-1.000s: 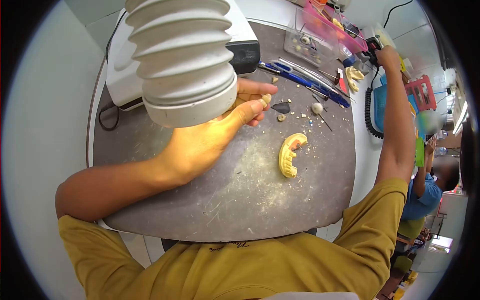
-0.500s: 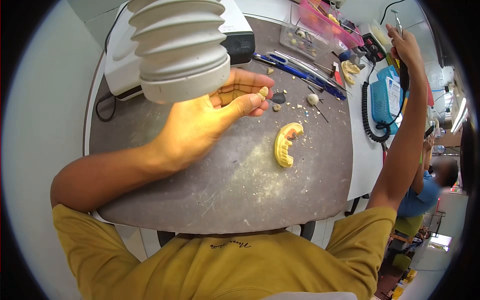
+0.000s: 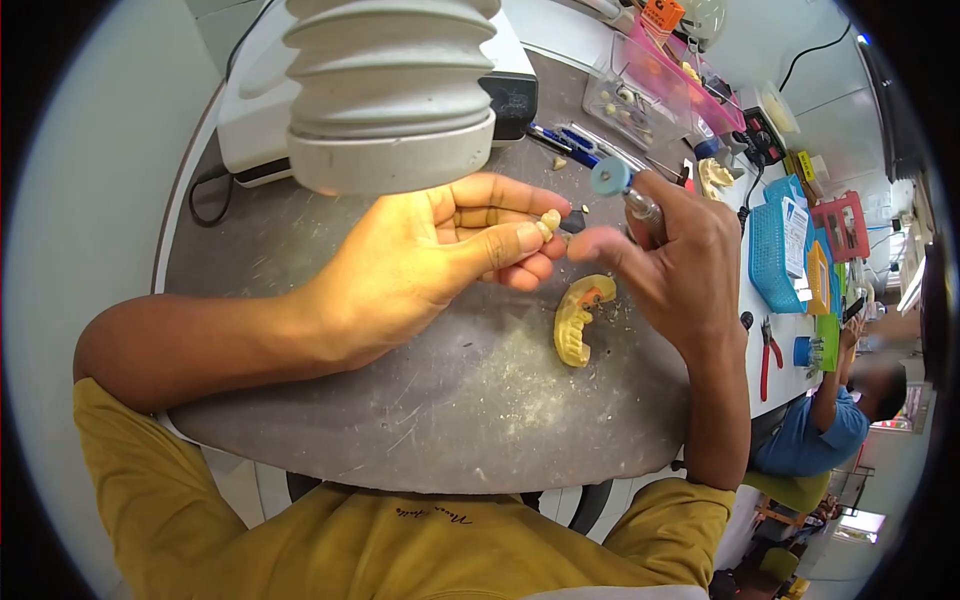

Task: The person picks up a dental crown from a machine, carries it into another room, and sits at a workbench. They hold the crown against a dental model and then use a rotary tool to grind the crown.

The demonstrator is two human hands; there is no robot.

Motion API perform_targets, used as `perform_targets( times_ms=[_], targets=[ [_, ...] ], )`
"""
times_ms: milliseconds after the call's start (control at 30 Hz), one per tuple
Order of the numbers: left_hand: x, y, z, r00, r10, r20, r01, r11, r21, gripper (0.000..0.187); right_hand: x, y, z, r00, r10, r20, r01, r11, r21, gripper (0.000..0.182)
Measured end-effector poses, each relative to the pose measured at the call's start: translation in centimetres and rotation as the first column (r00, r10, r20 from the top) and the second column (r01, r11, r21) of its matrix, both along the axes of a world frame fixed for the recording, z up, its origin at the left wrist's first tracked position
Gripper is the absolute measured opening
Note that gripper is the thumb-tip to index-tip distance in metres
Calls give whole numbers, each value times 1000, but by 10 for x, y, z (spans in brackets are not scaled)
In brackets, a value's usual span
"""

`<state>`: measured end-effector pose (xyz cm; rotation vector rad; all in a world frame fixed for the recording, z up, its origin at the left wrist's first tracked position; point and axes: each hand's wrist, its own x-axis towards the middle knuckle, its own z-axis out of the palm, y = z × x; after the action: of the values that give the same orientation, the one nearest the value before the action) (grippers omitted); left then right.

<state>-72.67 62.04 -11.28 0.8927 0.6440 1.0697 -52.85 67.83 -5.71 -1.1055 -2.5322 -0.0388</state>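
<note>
In the head view, my left hand (image 3: 430,255) pinches a small tooth-coloured dental crown piece (image 3: 549,222) between thumb and fingertips, under the end of a white ribbed hose (image 3: 400,160). My right hand (image 3: 680,255) is wrapped round a metal rotary handpiece (image 3: 645,208) with a light-blue wheel (image 3: 611,176) on its tip. That wheel is above and right of the crown piece, apart from it. My right thumb reaches close to the left fingertips. Below the hands, a yellow dental cast (image 3: 572,322) with a pinkish section lies on the desk.
Pale dust and crumbs cover parts of the grey desk (image 3: 400,420). Behind are pens (image 3: 565,145), a clear box (image 3: 635,105) and a pink tray (image 3: 690,80). Blue baskets (image 3: 775,255) and red-handled pliers (image 3: 768,360) are at right. A seated person (image 3: 820,430) is beyond.
My right hand has come from the far right down to beside my left hand, bringing the handpiece. My left hand still holds the crown piece, and the view has shifted slightly.
</note>
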Motion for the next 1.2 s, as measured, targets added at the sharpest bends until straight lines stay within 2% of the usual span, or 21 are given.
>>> perform_targets(
  times_ms=[33,133,400,1200],
  targets=[
    [0,0,-1,1000,-2,4,2,1000,-5,32,1,-1,-2,999,33,7,-33,999,28,52],
    [0,-2,-2,1000,6,-9,-6,1000,-4,32,3,-4,-8,999,-7,48,6,1000,30,62],
    [0,-2,-2,1000,-3,-22,4,998,59,32,6,-10,-16,999,-5,47,3,999,33,59],
    [-1,-2,0,999,-41,0,41,999,12,33,8,-8,-17,996,61,70,-68,991,112,59]
  ],
)
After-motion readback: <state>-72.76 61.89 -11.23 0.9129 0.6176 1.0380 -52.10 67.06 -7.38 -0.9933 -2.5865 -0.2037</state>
